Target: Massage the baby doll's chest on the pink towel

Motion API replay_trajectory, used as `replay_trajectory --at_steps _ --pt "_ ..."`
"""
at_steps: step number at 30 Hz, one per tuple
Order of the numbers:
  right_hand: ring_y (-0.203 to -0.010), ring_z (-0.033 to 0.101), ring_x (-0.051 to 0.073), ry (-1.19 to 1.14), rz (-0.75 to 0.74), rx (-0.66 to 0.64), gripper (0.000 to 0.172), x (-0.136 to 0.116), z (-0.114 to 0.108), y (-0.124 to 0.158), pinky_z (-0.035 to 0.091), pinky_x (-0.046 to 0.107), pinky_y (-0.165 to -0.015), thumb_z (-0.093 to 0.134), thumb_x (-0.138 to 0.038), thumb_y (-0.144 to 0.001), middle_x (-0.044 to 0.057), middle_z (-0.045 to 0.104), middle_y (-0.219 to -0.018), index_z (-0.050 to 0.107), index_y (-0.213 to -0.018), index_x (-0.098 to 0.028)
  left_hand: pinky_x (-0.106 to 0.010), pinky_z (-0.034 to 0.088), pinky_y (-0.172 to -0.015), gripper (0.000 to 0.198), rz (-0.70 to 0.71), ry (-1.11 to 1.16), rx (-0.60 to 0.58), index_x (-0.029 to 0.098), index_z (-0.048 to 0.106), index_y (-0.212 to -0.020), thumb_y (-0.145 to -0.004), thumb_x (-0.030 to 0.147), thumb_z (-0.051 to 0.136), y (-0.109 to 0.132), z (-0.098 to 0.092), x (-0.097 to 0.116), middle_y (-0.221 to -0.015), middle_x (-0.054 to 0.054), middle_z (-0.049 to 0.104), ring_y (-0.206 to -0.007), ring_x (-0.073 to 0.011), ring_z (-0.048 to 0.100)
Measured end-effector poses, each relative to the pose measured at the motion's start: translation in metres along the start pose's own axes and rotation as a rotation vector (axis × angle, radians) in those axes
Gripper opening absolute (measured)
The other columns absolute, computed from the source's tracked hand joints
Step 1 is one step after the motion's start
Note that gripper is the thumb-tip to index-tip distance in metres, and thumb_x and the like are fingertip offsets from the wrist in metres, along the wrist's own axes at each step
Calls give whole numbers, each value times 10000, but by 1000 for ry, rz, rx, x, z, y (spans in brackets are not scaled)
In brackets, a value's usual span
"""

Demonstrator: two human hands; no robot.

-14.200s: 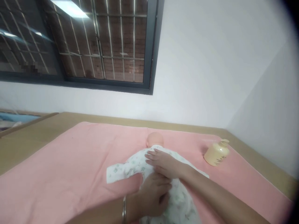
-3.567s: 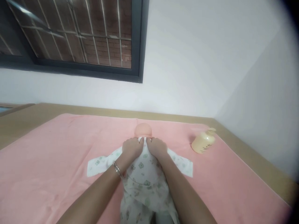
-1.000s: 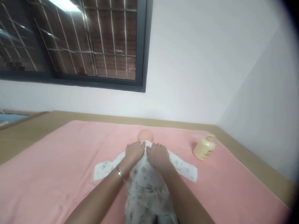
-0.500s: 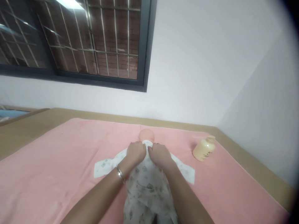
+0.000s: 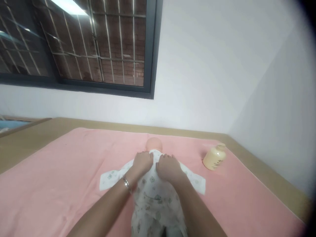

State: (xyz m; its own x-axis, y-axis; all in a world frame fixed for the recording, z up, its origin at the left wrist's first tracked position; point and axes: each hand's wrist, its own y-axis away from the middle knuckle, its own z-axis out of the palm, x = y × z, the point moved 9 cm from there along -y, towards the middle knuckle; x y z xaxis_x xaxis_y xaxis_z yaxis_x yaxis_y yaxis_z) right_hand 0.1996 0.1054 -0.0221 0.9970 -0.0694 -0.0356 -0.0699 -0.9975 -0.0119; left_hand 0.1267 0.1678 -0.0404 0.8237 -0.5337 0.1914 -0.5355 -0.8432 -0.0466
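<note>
A baby doll [image 5: 158, 187] in a white garment with small green-grey patterns lies on a pink sheet, its bald head [image 5: 154, 144] pointing away from me. No face shows, and its sleeves spread out to both sides. My left hand [image 5: 143, 162], with a silver bangle on the wrist, is curled over the doll's left-side shoulder in the view. On the opposite shoulder lies my right hand [image 5: 169, 167], its fingers bent over the top and the thumb towards the middle. A narrow strip of cloth shows between the hands. The fingertips are partly hidden.
Right of the doll stands a cream-coloured bottle [image 5: 214, 158] with dark lettering. The pink sheet [image 5: 61, 171] covers most of a tan padded surface [image 5: 266, 177]. Behind are a white wall [image 5: 197, 65] and a dark-framed window [image 5: 103, 42] with metal bars.
My right hand has shifted slightly, and its fingers show more over the doll's shoulder. The left hand stays nearly in place. The view has tilted a little.
</note>
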Motion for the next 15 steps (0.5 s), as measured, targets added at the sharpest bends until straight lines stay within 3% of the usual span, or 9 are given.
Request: replay_trajectory --at_steps 2,5,8,11,15 --pt "-974 595 297 3 -49 -23 396 -6 -3 5 358 422 -902 340 -287 -949 229 639 -1036 626 -1092 -53 -374 409 -826 533 -45 42 -5 132 660 -984 -966 317 160 -5 -1 -9 -994 -152 679 -874 -240 627" --pt "-962 612 282 -92 -7 -13 498 7 -1 -7 353 434 -923 237 -359 -986 190 667 -997 655 -1031 -93 -373 411 -842 544 -75 12 54 123 643 -1020 -970 382 167 1 -2 -7 -1000 -157 672 -913 -250 623" --pt "-1000 612 272 -274 103 -51 573 35 19 -31 390 386 -899 187 -407 -991 184 664 -1057 662 -1045 -91 -438 356 -951 512 -51 -117 168 48 548 -1209 -945 400 287 23 -3 12 -1174 -229 591 -1123 -328 533" --pt "-1086 582 253 -418 171 -95 580 53 36 -46 408 332 -889 164 -384 -989 182 625 -1173 641 -1127 -84 -471 281 -1033 575 27 -180 200 2 431 -1335 -911 386 377 41 1 34 -1351 -262 453 -1285 -373 383" --pt "-1061 593 267 -361 164 -100 586 50 30 -38 420 344 -876 165 -398 -987 184 635 -1149 639 -1123 -82 -454 337 -975 536 -22 -106 191 2 533 -1214 -926 413 346 31 -4 27 -1220 -269 546 -1168 -362 495"
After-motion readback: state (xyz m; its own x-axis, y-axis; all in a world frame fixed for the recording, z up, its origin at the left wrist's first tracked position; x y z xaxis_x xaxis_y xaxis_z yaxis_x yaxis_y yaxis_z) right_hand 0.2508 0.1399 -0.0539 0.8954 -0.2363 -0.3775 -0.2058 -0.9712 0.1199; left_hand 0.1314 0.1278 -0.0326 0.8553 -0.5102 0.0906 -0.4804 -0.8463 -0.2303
